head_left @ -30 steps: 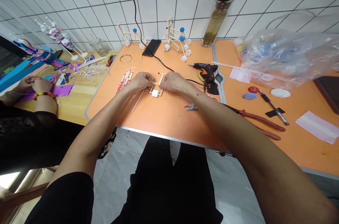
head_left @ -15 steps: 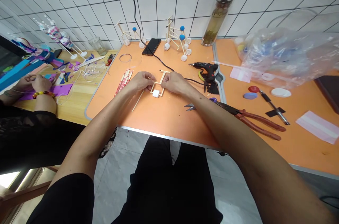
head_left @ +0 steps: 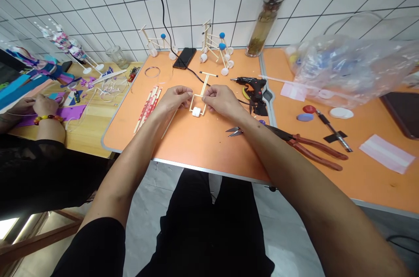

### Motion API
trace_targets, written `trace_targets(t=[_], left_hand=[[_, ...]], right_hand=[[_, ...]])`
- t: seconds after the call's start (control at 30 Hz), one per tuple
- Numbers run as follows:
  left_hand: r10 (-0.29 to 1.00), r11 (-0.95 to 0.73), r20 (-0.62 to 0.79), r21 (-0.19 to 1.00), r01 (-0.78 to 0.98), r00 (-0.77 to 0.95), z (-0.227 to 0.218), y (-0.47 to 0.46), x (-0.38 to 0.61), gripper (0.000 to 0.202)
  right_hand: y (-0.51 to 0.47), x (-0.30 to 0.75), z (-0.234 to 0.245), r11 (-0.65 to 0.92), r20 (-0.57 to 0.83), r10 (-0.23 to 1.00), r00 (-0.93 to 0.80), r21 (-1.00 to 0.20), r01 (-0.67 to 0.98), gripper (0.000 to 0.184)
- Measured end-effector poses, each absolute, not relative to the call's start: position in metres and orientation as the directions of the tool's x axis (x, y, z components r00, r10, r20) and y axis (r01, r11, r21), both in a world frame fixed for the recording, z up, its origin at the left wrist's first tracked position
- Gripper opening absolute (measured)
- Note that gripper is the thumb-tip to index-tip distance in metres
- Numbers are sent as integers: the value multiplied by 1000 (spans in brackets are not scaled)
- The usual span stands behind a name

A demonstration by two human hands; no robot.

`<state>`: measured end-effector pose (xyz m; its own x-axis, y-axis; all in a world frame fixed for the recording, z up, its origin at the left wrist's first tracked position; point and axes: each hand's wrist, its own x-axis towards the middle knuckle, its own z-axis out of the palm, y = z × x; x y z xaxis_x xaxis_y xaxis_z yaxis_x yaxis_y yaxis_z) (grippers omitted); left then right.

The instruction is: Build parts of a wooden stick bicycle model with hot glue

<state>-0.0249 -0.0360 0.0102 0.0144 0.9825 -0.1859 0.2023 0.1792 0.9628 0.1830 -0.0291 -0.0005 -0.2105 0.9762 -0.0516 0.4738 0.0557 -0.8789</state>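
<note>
Both my hands meet over a small wooden stick frame (head_left: 203, 87) with a white wheel (head_left: 196, 112) at its near end, lying on the orange table (head_left: 203, 146). My left hand (head_left: 175, 97) pinches the frame's left side, fingers curled. From the right, my right hand (head_left: 221, 100) grips it with closed fingers. The frame's T-shaped top points away from me toward the wall. A loose thin stick (head_left: 168, 125) lies under my left wrist.
Chopstick packs (head_left: 147, 106) lie left of my hands. To the right are a black glue gun (head_left: 250, 84), small snips (head_left: 235, 131) and red-handled pliers (head_left: 314, 150). Finished stick models (head_left: 216, 47), a phone (head_left: 185, 57), a bottle (head_left: 266, 17) and a plastic bag (head_left: 347, 67) stand behind. Another person's hands (head_left: 34, 104) work at left.
The stick frame has turned so that its T-shaped end reaches farther from me. Both hands kept hold of it and shifted slightly.
</note>
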Motion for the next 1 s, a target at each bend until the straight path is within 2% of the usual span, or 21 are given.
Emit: trace_targets(t=[0.2, 0.37, 0.5, 0.67, 0.83, 1.0], left_hand=[[990, 108, -120, 983, 150, 71, -5, -35, -20, 12], [987, 80, -100, 985, 155, 123, -11, -31, -18, 5], [987, 69, -94, 981, 182, 129, -11, -29, -17, 17], [991, 67, -84, 985, 159, 102, -8, -30, -14, 17], [989, 120, -129, 985, 123, 71, -5, -32, -11, 17], [990, 113, -120, 990, 84, 77, -7, -31, -13, 19]], right_hand=[[-35, 187, -5, 28, -43, 979, -200, -940, 339, 17], [-36, 188, -7, 24, -40, 972, -232, -964, 266, 22], [-36, 189, -8, 4, -46, 972, -232, -977, 212, 25], [-34, 192, -8, -40, -62, 964, -257, -995, 93, 27], [-30, 195, -7, -145, -134, 954, -270, -989, -24, 31], [-28, 195, -5, -214, -193, 949, -249, -975, -60, 38]])
